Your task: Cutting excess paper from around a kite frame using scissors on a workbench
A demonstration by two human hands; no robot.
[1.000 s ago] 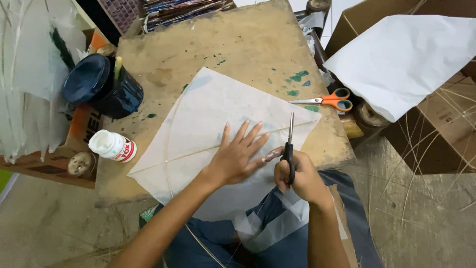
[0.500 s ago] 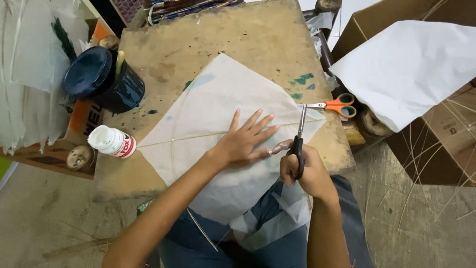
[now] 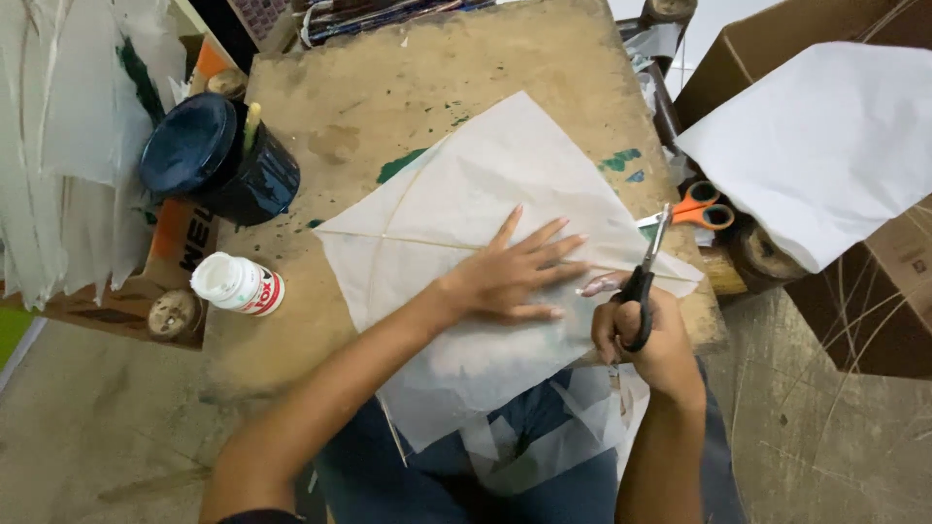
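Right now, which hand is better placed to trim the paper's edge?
The right hand: it already grips the black-handled scissors, blades up at the white kite paper's right edge. The left hand lies flat on the sheet, pinning it down.

A worn wooden surface (image 3: 544,58), stained with green paint, stands on a dull grey concrete floor (image 3: 87,437). Brown cardboard boxes (image 3: 874,311) crowd its right side, and pale sheets (image 3: 58,126) hang at the left under flat, even light.

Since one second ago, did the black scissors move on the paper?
Yes. The black scissors in the right hand went right along the white paper, nearer the orange scissors at the table edge.
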